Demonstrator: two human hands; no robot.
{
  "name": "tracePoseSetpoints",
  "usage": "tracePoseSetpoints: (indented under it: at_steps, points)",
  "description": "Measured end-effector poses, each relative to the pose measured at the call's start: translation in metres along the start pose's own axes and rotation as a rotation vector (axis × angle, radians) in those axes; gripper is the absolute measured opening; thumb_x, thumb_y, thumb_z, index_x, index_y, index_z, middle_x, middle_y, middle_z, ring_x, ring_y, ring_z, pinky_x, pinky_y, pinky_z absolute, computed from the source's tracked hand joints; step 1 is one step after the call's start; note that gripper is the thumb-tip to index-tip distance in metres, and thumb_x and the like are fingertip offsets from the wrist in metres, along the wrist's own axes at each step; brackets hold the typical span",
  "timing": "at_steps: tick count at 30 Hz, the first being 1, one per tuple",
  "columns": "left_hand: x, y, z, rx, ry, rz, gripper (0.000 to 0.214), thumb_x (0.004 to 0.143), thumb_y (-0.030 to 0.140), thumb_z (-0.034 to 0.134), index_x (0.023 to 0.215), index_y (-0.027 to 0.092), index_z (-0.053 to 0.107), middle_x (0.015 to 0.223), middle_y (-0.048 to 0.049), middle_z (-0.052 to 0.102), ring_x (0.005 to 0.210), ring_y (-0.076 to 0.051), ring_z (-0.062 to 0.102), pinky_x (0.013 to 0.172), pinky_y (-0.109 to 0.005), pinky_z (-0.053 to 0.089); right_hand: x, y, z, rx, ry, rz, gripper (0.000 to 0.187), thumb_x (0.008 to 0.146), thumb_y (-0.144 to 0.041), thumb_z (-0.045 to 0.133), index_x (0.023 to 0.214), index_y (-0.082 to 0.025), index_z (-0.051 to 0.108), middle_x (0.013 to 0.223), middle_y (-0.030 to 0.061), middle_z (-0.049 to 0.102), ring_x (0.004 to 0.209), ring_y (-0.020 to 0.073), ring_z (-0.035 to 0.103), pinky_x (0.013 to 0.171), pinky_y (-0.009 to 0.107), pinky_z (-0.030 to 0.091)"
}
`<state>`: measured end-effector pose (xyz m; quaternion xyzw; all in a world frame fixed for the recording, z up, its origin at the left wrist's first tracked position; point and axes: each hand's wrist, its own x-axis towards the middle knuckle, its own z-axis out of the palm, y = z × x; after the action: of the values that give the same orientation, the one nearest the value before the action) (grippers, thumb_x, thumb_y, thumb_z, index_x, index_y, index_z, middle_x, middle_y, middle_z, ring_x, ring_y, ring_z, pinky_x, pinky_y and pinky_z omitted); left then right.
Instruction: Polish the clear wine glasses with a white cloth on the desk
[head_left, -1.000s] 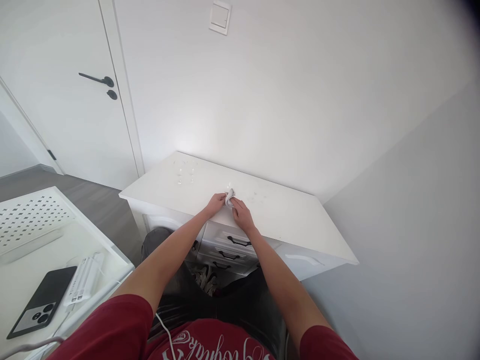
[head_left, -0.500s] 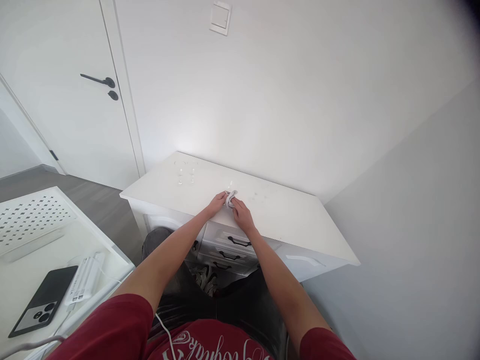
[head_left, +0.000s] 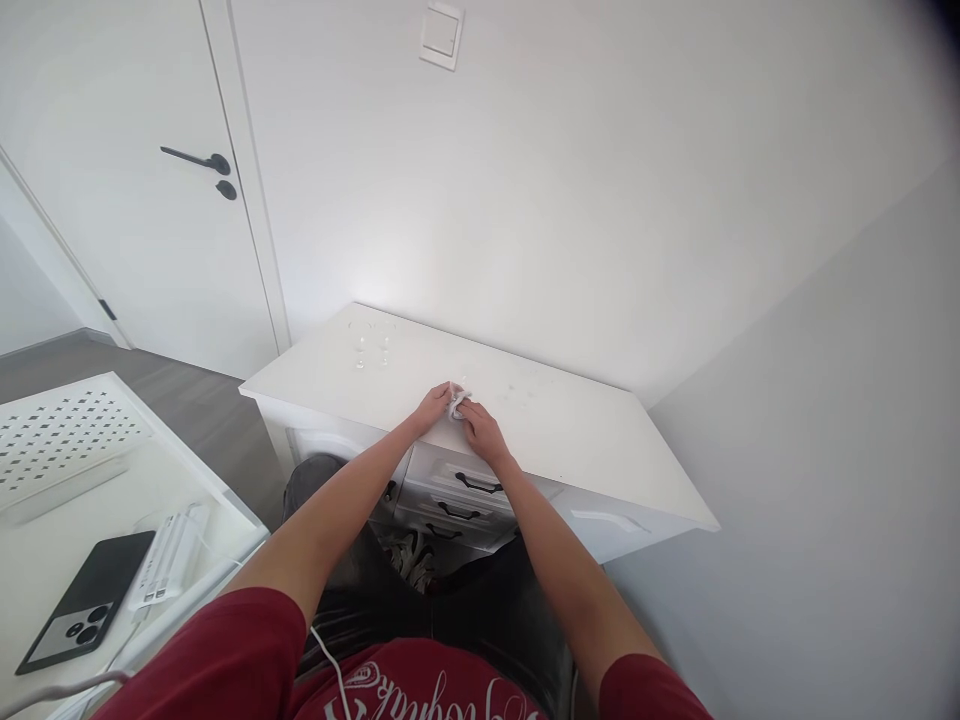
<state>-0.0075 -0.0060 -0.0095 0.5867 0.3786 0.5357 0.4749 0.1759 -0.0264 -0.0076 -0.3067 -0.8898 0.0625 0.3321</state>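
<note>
Two clear stemmed glasses (head_left: 361, 345) stand side by side on the left part of the white cabinet top (head_left: 600, 440). Over the cabinet's front middle, my hands meet around a crumpled white cloth (head_left: 458, 404). My right hand (head_left: 481, 428) grips this cloth, fingers bent into it. Closed at the cloth's left side, my left hand (head_left: 433, 408) appears to hold a clear glass, mostly hidden by the cloth and fingers; only a faint glint shows above. Right of my hands, faint clear shapes (head_left: 512, 390) on the cabinet are too indistinct to name.
A white table (head_left: 187, 470) at my left bears a black phone (head_left: 90, 600), a white power strip (head_left: 171, 555) and a perforated panel (head_left: 67, 430). A white cable (head_left: 330, 655) crosses my lap. Drawers with dark handles (head_left: 478, 484) face my knees; behind the cabinet rises a wall.
The cloth has been turned and bunched lower between my hands, and the clear glint above it has sunk slightly. My arms stay almost where they were.
</note>
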Motion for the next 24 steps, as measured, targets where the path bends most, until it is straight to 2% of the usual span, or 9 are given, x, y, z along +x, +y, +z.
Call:
tracePoseSetpoints:
  at_steps: [3, 7, 13, 19, 24]
  points:
    - [0.0007, -0.0029, -0.0002, -0.036, -0.028, 0.034, 0.047, 0.092, 0.057, 0.048, 0.112, 0.018, 0.065, 0.115, -0.0097, 0.068, 0.105, -0.022, 0.059, 0.096, -0.034, 0.044, 0.0001, 0.0004, 0.0008, -0.009, 0.033, 0.041, 0.045, 0.094, -0.011, 0.038, 0.134, -0.021, 0.057, 0.139, 0.0086, 0.056, 0.128, 0.0217, 0.051, 0.109, 0.041, 0.045]
    - [-0.0002, -0.0035, 0.0011, -0.017, -0.019, 0.069, 0.049, 0.093, 0.061, 0.045, 0.111, 0.019, 0.064, 0.113, -0.0086, 0.067, 0.105, -0.021, 0.058, 0.097, -0.034, 0.044, 0.0013, 0.0012, 0.003, -0.006, 0.01, 0.052, 0.044, 0.094, -0.013, 0.04, 0.134, -0.02, 0.055, 0.138, 0.0101, 0.056, 0.127, 0.0233, 0.05, 0.108, 0.042, 0.045]
    - [-0.0029, -0.0006, 0.0029, 0.019, -0.027, 0.068, 0.047, 0.095, 0.06, 0.042, 0.108, 0.02, 0.062, 0.109, -0.0071, 0.067, 0.102, -0.021, 0.058, 0.097, -0.037, 0.043, 0.0033, -0.0003, 0.0032, 0.011, -0.034, 0.083, 0.04, 0.093, -0.016, 0.043, 0.132, -0.02, 0.053, 0.125, 0.0123, 0.061, 0.116, 0.0255, 0.054, 0.102, 0.044, 0.048]
    - [-0.0036, -0.002, 0.0009, 0.012, -0.021, 0.027, 0.045, 0.094, 0.059, 0.042, 0.109, 0.021, 0.061, 0.111, -0.0072, 0.066, 0.104, -0.023, 0.057, 0.097, -0.038, 0.043, 0.0037, -0.0063, -0.0021, -0.022, -0.073, -0.025, 0.046, 0.095, -0.015, 0.04, 0.139, -0.027, 0.05, 0.129, 0.0101, 0.057, 0.114, 0.0248, 0.053, 0.097, 0.041, 0.049]
    - [-0.0024, -0.0004, -0.0006, 0.02, -0.045, 0.081, 0.049, 0.094, 0.062, 0.041, 0.108, 0.02, 0.063, 0.11, -0.0083, 0.065, 0.104, -0.023, 0.057, 0.097, -0.038, 0.043, 0.0052, -0.0072, -0.003, -0.08, -0.036, 0.046, 0.048, 0.094, -0.014, 0.042, 0.14, -0.024, 0.049, 0.122, 0.0111, 0.06, 0.107, 0.026, 0.054, 0.091, 0.042, 0.049]
